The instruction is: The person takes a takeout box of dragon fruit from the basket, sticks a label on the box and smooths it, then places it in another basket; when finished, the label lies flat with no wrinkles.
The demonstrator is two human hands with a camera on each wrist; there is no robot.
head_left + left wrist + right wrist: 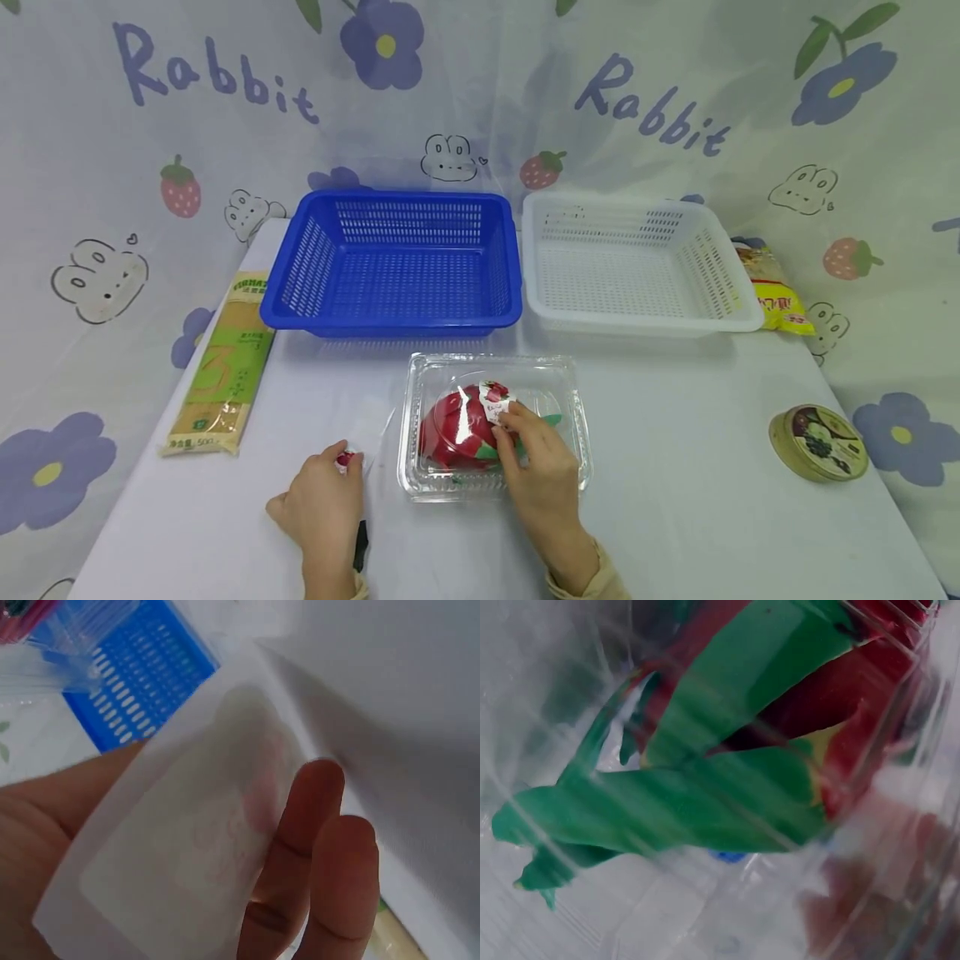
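Right hand (542, 467) on clear box (495, 425) mid-table, fingertips pinching sticker (495, 402) on lid; red-green dragon fruit (457, 429) inside. Left hand (321, 508) just left of box, fingers curled round white backing sheet (180, 847). Far side: blue basket (393, 262), white basket (637, 267) beside it. Spaghetti pack (221, 367) left, round tin (817, 442) right, yellow bag (776, 296) far right.

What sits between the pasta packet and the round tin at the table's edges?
In the head view: the left hand, the clear box holding a dragon fruit, and the right hand.
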